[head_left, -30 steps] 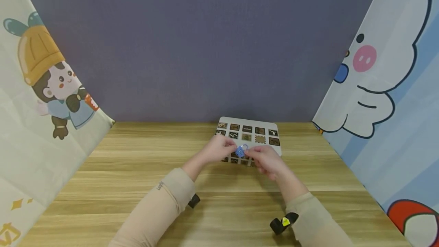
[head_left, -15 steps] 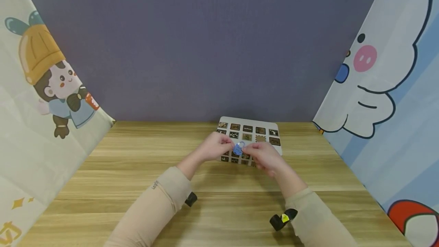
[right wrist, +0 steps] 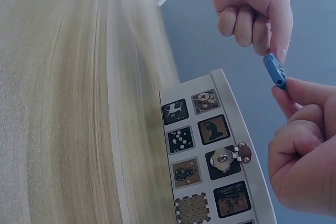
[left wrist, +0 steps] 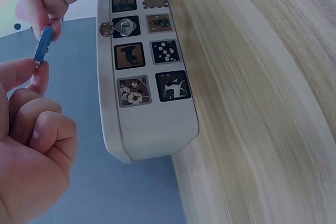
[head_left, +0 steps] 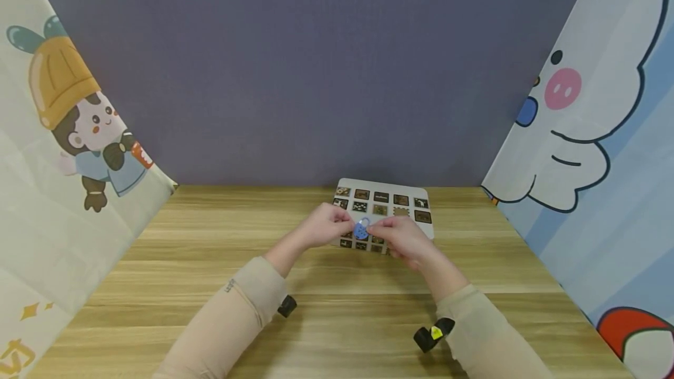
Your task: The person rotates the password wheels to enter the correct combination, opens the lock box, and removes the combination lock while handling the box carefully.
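Observation:
A small blue padlock is held between both hands, above the near part of a white box. My left hand pinches one side of it between thumb and forefinger. From the other side my right hand pinches it in the same way, as the right wrist view also shows. The padlock's shackle points up in the head view. The white box, decorated with rows of dark picture squares, sits on the table; a metal clasp hangs on its front. Apart from the padlock, neither hand touches the box in the wrist views.
The wooden table runs back to a dark grey-blue wall panel. Cartoon-printed sheets close off the left side and the right side. The box stands at the table's back, right of centre.
Both hands have shifted a little to the left with the padlock. It has turned from leaning right to nearly upright, so its face shows more plainly.

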### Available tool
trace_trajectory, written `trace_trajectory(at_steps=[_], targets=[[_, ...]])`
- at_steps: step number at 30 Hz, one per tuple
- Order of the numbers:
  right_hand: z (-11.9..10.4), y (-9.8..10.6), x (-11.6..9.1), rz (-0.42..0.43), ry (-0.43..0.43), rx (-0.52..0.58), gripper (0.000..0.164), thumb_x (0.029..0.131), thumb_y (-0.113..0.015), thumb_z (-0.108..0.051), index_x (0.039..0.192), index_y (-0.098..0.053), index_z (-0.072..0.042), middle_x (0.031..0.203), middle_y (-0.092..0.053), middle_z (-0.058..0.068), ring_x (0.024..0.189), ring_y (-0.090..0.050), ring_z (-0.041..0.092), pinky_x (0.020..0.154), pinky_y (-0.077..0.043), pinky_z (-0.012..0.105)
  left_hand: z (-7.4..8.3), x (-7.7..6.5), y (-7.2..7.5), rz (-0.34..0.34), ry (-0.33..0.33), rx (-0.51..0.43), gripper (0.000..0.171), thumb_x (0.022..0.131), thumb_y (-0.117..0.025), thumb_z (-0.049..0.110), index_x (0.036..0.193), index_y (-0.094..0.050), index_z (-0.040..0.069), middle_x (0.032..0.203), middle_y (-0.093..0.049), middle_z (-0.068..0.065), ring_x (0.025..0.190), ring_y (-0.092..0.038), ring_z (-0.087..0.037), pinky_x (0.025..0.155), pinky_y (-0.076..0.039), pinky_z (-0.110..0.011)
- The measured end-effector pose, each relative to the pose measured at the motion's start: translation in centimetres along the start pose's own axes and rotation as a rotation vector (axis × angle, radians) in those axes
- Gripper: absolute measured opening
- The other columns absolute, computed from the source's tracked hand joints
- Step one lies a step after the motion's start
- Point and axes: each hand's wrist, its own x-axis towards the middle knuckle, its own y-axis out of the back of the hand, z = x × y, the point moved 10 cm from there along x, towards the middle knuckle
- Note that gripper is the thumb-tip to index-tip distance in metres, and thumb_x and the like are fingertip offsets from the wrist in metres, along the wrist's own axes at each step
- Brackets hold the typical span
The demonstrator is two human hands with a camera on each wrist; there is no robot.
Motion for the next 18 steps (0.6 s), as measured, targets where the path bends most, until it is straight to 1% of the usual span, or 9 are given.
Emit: trace_trajectory(at_steps=[4,9,12,18], targets=[[-0.1,-0.3,0.1,-0.014,0.004,-0.009,0.027,0.095,-0.073,-0.026,0.108,-0.075,-0.003,0.053,-0.034,-0.007,0.042,-0.026,0.009,0.040,-0.026,0.024,-0.2,-0.3,0.1,-0.005,-0.004,-0.011,0.017,0.097,-0.065,0.019,0.091,-0.076,0.008,0.076,-0.067,-0.016,0.054,-0.042,-0.008,0.050,-0.037,-0.022],[-0.3,-0.6,0.3,-0.023,-0.004,-0.050,0.026,0.095,-0.073,-0.028,0.108,-0.076,-0.006,0.053,-0.034,-0.006,0.043,-0.026,0.010,0.039,-0.025,0.025,-0.3,-0.6,0.5,-0.004,-0.011,-0.017,0.017,0.096,-0.065,0.018,0.091,-0.076,0.006,0.084,-0.070,-0.020,0.058,-0.046,-0.009,0.054,-0.041,-0.024],[-0.5,-0.8,0.5,-0.027,-0.002,-0.071,0.025,0.095,-0.073,-0.028,0.107,-0.076,-0.007,0.053,-0.034,-0.007,0.043,-0.027,0.010,0.040,-0.026,0.025,-0.4,-0.7,0.7,0.001,-0.015,-0.004,0.017,0.096,-0.065,0.019,0.091,-0.076,0.007,0.085,-0.070,-0.018,0.061,-0.048,-0.010,0.056,-0.042,-0.025],[-0.8,-1.3,0.7,-0.046,-0.004,-0.071,0.021,0.094,-0.074,-0.026,0.104,-0.075,-0.007,0.054,-0.035,-0.008,0.043,-0.029,0.009,0.041,-0.027,0.024,-0.8,-1.0,1.1,0.006,-0.016,-0.004,0.016,0.095,-0.066,0.019,0.090,-0.076,0.008,0.076,-0.067,-0.007,0.059,-0.046,-0.009,0.054,-0.039,-0.024]])
